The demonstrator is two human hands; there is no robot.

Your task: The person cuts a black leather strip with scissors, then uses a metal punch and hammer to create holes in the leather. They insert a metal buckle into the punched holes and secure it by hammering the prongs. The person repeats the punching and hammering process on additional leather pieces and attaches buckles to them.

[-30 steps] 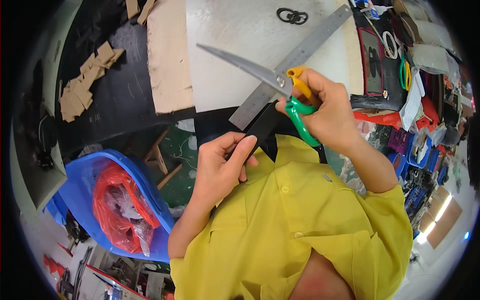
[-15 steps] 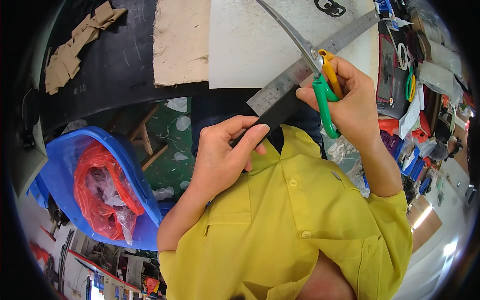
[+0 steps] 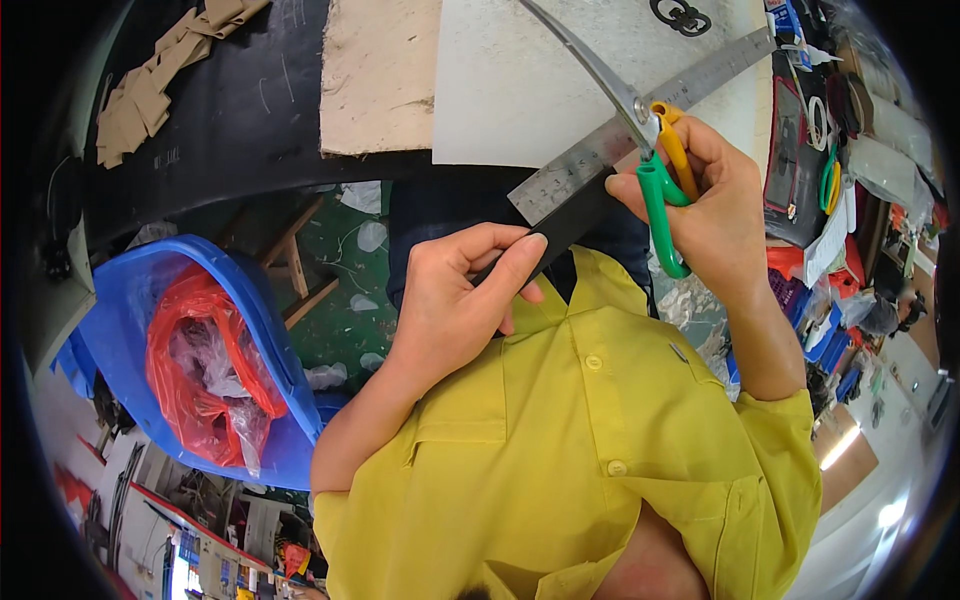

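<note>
Black strip (image 3: 575,214) runs slantwise between the two hands, just in front of the bench edge, its long side alongside the steel ruler (image 3: 560,181). Left hand (image 3: 455,280): I have it pinching the strip's lower end between thumb and forefinger, other fingers curled beneath. Right hand (image 3: 712,200): gripping the scissors (image 3: 655,185) by their green and yellow handles, thumb tip at the strip's upper end; whether the fingers pass through the loops I cannot tell. The blades point away over the ruler and leave the top of my view, so I cannot judge their spread. Step in hand, my reading: gauging the strip against the ruler, the scissors parked in the palm meanwhile. If a length is to be taken, the next move calls for the left pinch to stay put, the right thumb to mark the spot, and the blades to be turned square to the strip, clear of the fingertips. Risk, I judge: a slack strip would give a false reading. Farther out, the ruler lies across a white sheet (image 3: 495,110), its near end jutting past the bench edge; a pale board (image 3: 375,90) shows just left of the sheet, and a black looped piece (image 3: 681,15) lies near the ruler's upper part.
</note>
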